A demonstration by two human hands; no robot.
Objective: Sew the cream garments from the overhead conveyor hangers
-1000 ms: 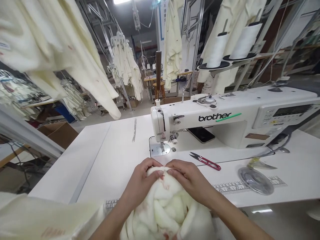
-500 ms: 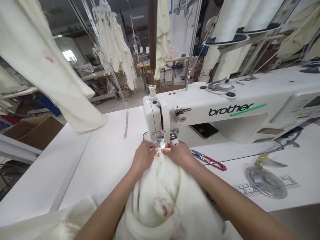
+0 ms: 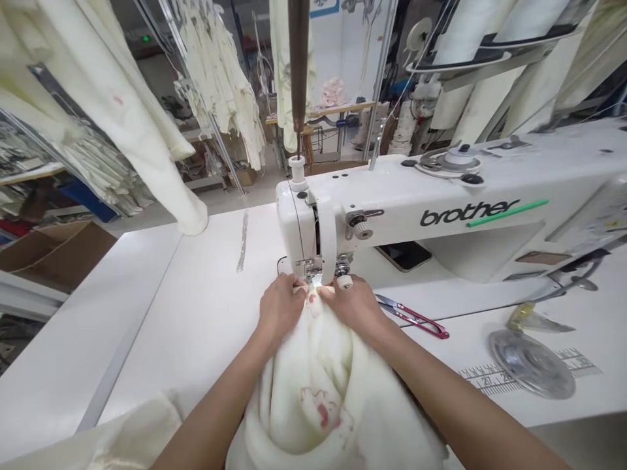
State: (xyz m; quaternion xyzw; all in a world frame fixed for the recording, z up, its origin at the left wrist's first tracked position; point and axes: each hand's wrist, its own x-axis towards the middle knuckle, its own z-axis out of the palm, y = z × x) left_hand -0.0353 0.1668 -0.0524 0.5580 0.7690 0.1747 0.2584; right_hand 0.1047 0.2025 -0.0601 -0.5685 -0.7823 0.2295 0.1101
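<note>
A cream fabric piece with reddish printed figures runs from my lap up to the presser foot of the white sewing machine. Just left of the foot, my left hand pinches the fabric's edge between thumb and fingers. On the other side my right hand grips the same edge, its fingertips partly hidden beside the machine's lower knob. The needle area is lit, and the needle itself is too small to make out. Red-handled thread snips lie right of my right hand.
A dark phone lies under the machine arm. Right of the snips are a clear round dish and a printed ruler scale. Cream cloth hangs over the table's far left. A cardboard box stands beyond the left edge.
The camera view has shifted slightly, and the hanging cloth at left sits a little differently. Both hands keep hold of the fabric at the presser foot, with hardly any movement.
</note>
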